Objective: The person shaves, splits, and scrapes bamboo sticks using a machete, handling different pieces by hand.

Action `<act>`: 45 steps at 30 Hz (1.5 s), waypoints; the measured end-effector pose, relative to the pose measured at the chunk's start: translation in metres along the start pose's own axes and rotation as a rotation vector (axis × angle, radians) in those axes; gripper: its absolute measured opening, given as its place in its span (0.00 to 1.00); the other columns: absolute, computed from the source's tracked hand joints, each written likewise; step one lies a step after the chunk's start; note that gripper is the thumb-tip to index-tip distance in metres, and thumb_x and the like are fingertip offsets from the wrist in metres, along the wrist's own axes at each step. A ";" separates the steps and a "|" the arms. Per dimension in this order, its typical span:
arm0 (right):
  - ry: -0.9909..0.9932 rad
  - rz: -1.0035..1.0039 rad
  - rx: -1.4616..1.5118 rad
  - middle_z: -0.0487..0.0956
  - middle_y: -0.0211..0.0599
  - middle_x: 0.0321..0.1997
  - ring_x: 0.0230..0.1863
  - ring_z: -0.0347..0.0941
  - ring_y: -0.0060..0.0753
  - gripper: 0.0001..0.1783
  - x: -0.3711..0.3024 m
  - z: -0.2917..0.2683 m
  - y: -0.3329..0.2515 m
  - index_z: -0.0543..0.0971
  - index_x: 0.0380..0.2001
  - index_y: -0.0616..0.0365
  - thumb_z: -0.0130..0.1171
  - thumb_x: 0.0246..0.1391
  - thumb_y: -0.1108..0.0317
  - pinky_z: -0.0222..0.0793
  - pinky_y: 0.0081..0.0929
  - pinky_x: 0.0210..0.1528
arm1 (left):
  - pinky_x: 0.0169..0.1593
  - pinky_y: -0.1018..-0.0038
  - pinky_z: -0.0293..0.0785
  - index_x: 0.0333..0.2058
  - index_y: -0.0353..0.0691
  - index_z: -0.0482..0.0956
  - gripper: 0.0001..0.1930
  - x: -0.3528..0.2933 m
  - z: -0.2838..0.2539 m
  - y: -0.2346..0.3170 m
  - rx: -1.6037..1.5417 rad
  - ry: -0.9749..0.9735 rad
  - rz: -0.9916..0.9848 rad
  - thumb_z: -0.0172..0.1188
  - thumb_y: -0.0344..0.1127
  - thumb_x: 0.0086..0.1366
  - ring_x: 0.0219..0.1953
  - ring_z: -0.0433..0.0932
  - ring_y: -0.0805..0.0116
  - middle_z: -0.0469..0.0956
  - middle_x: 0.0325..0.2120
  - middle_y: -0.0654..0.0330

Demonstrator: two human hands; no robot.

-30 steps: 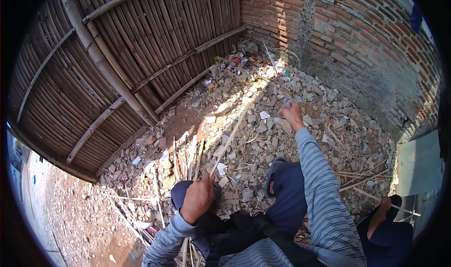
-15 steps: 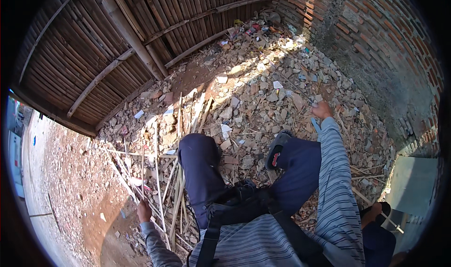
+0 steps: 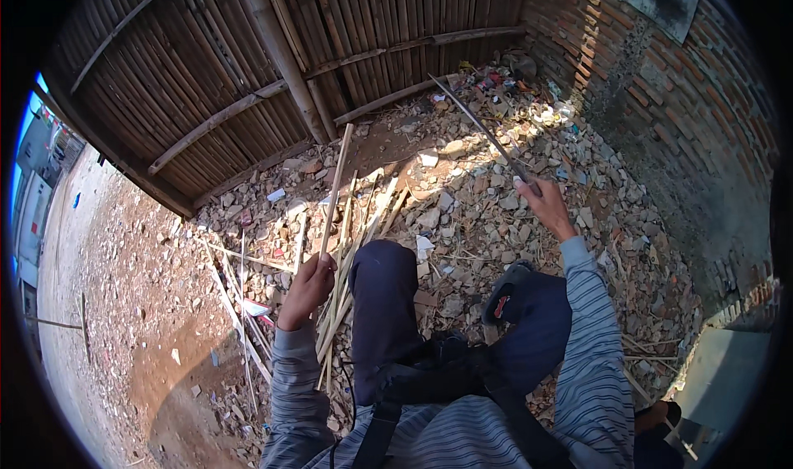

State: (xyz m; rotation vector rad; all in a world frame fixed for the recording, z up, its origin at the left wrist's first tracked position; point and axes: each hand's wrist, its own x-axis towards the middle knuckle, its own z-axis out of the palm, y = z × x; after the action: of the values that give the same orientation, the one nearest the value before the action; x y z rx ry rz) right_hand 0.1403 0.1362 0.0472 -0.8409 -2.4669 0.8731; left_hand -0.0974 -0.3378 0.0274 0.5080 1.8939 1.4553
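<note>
My left hand [image 3: 307, 292] is closed round a bamboo strip [image 3: 338, 184], which stands up tilted with its top end toward the bamboo wall. In my right hand [image 3: 545, 206] is the handle of a long, narrow, dark-bladed knife [image 3: 477, 125]. Its blade points forward and left, above the rubble and apart from the strip. More pale bamboo strips [image 3: 376, 219] lie on the ground between my left hand and my left knee. Several others [image 3: 231, 304] lie scattered left of that hand.
Broken brick and stone rubble [image 3: 462, 246] covers the ground. A bamboo wall [image 3: 380, 23] stands ahead, a brick wall [image 3: 686, 114] to the right. Another person's arm [image 3: 652, 418] shows at the lower right beside a grey panel [image 3: 727, 374]. Litter [image 3: 496, 81] lies in the far corner.
My left hand has risen from the strips on the ground and now holds one up. My right hand has shifted slightly left, and the knife has swung into plain view.
</note>
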 end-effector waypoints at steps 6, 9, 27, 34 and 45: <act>0.080 -0.279 0.152 0.67 0.28 0.11 0.13 0.66 0.30 0.30 -0.037 0.034 -0.091 0.81 0.32 0.58 0.59 0.64 0.37 0.59 0.35 0.20 | 0.30 0.77 0.63 0.34 0.38 0.74 0.21 0.032 0.082 0.085 0.191 -0.247 0.111 0.46 0.48 0.82 0.25 0.65 0.79 0.68 0.23 0.69; 0.081 -0.390 0.176 0.73 0.35 0.13 0.16 0.75 0.34 0.31 -0.052 0.042 -0.109 0.82 0.35 0.61 0.61 0.63 0.38 0.66 0.34 0.21 | 0.31 0.76 0.63 0.34 0.38 0.75 0.21 0.036 0.114 0.105 0.275 -0.316 0.173 0.46 0.48 0.82 0.26 0.66 0.79 0.68 0.23 0.69; 0.149 -0.359 -0.026 0.77 0.35 0.15 0.19 0.79 0.48 0.34 -0.051 0.041 -0.073 0.80 0.30 0.54 0.56 0.63 0.31 0.73 0.43 0.23 | 0.33 0.54 0.68 0.32 0.30 0.73 0.18 0.026 0.164 0.115 0.560 -0.205 0.490 0.50 0.39 0.79 0.26 0.76 0.40 0.75 0.22 0.42; 0.288 0.174 0.087 0.69 0.33 0.13 0.16 0.63 0.30 0.36 0.015 -0.011 0.029 0.74 0.19 0.60 0.54 0.68 0.37 0.59 0.39 0.22 | 0.30 0.57 0.65 0.32 0.31 0.73 0.18 0.006 0.110 0.076 0.654 -0.156 0.437 0.50 0.40 0.79 0.22 0.72 0.45 0.72 0.20 0.45; 0.336 0.606 0.761 0.61 0.19 0.18 0.16 0.54 0.14 0.30 -0.031 -0.054 0.081 0.69 0.29 0.52 0.55 0.66 0.35 0.50 0.21 0.18 | 0.41 0.41 0.73 0.45 0.34 0.74 0.10 0.046 -0.116 -0.210 0.873 0.091 0.197 0.50 0.31 0.69 0.39 0.79 0.29 0.80 0.34 0.32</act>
State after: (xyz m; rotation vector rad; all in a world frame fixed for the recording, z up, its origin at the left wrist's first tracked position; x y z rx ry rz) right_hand 0.2249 0.1905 0.0279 -1.2953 -1.3977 1.5684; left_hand -0.1921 -0.4483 -0.1691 1.0543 2.5674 0.6869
